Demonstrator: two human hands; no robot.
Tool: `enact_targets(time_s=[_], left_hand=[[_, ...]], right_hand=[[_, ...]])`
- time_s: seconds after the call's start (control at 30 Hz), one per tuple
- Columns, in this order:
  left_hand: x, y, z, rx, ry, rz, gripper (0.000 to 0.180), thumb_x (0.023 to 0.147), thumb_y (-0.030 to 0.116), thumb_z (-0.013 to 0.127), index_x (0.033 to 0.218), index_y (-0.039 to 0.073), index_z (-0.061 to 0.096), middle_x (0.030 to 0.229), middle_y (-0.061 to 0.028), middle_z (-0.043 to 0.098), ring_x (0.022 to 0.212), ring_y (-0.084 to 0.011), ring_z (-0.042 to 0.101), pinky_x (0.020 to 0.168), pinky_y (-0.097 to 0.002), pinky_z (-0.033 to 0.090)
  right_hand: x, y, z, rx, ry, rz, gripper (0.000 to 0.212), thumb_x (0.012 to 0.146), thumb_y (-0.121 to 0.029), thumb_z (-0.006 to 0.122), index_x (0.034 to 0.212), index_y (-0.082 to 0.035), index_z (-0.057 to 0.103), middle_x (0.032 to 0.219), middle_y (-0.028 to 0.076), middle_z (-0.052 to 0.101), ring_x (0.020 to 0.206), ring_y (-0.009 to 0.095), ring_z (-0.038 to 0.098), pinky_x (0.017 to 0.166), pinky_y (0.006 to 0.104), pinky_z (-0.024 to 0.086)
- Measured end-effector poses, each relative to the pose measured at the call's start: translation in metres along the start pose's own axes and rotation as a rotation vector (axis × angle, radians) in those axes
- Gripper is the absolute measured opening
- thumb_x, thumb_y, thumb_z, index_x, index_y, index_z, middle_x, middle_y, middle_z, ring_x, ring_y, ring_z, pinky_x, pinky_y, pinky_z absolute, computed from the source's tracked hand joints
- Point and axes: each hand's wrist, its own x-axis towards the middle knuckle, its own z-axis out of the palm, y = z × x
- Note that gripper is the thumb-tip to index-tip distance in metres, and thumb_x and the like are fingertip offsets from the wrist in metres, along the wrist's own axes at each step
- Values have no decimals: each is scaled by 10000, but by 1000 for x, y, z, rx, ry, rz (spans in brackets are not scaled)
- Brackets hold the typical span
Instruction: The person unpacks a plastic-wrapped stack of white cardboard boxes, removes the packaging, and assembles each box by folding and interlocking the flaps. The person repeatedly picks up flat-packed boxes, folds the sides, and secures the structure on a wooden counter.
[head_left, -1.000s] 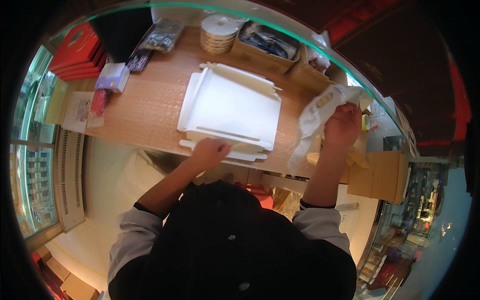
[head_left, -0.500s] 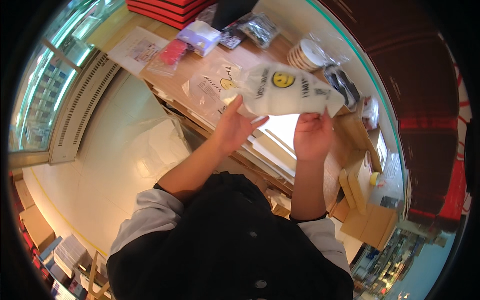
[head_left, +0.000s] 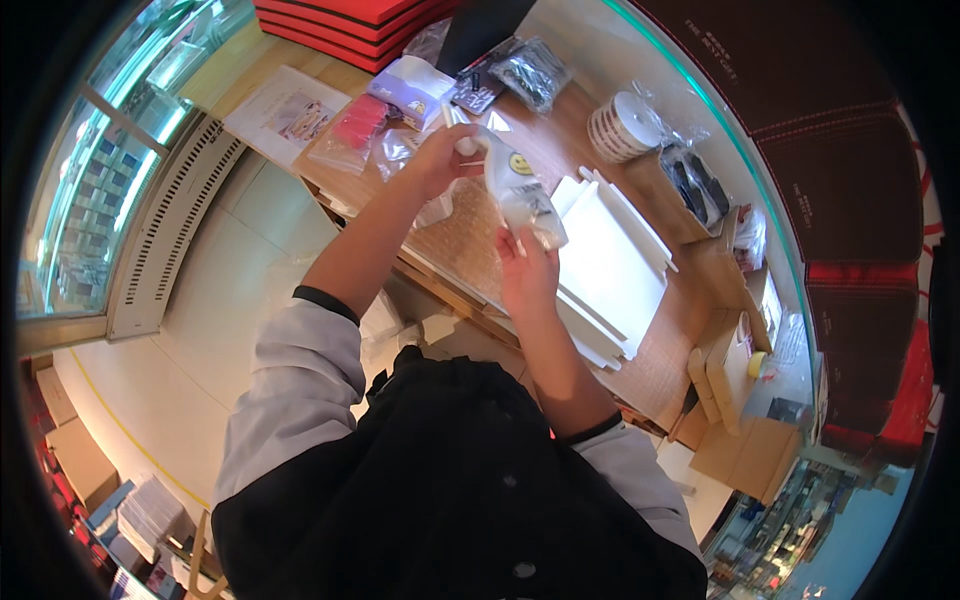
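Note:
Above the wooden counter I hold a translucent plastic bag (head_left: 519, 190) with a yellow smiley print. It is gathered narrow and slants from upper left to lower right. My left hand (head_left: 443, 163) has its fingers closed on the upper end. Lower down, my right hand (head_left: 528, 272) pinches the other end between thumb and fingers. Just right of the bag, a stack of flat white folded card pieces (head_left: 620, 265) lies on the counter (head_left: 460, 240), brightly lit. Whether anything is inside the bag, I cannot tell.
A purple-and-white packet (head_left: 410, 88), a pink packet (head_left: 360, 122) and a printed sheet (head_left: 290, 108) lie at the far left. Red boxes (head_left: 345, 35) are stacked behind. Paper tubs (head_left: 622, 128) and a cardboard tray of black items (head_left: 690, 190) stand along the glass edge.
The bag has gone from spread wide and nearly level to bunched and slanting. My left hand moved up and left; my right hand moved left and down, uncovering the white card stack.

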Motion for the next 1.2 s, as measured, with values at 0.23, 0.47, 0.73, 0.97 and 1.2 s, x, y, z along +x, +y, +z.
enact_targets(time_s=[0.23, 0.47, 0.73, 0.97, 1.2], left_hand=[[-37, 52, 54, 150, -118, -23, 323, 934, 306, 500, 1140, 59, 518, 1028, -93, 615, 890, -212, 620, 868, -387, 507], [-41, 3, 36, 271, -125, 277, 634, 898, 431, 559, 1371, 53, 374, 1338, -113, 477, 1243, -201, 440, 1003, -352, 348], [-71, -71, 46, 1084, -286, 221, 925, 744, 327, 749, 1446, 27, 226, 1457, -193, 311, 1369, -305, 277, 1116, -407, 226], [-57, -91, 37, 910, -178, 588, 797, 762, 216, 741, 1410, 29, 317, 1387, -201, 404, 1272, -317, 404, 1055, -396, 331], [-58, -87, 25, 438, -178, 385, 672, 902, 240, 578, 1450, 29, 252, 1408, -141, 387, 1289, -250, 389, 1063, -377, 325]], right_hand=[[24, -54, 23, 153, 33, -181, 225, 850, -47, 606, 1059, -88, 534, 1029, 77, 580, 883, 217, 565, 777, 335, 483], [10, -129, 71, 104, -200, -316, 196, 864, -88, 608, 1050, -128, 562, 1024, 14, 593, 995, 217, 557, 869, 366, 402], [10, -148, 90, -22, -219, -424, 236, 872, -65, 597, 1093, -127, 543, 1085, 16, 585, 1043, 238, 573, 865, 380, 411], [-4, -151, 110, -55, -204, -411, 269, 878, -81, 584, 1132, -95, 496, 1150, 68, 560, 1096, 245, 540, 893, 384, 398], [-18, -158, 125, -30, -281, -379, 265, 919, -96, 500, 1176, -50, 456, 1248, 122, 540, 1157, 223, 479, 960, 388, 362]])
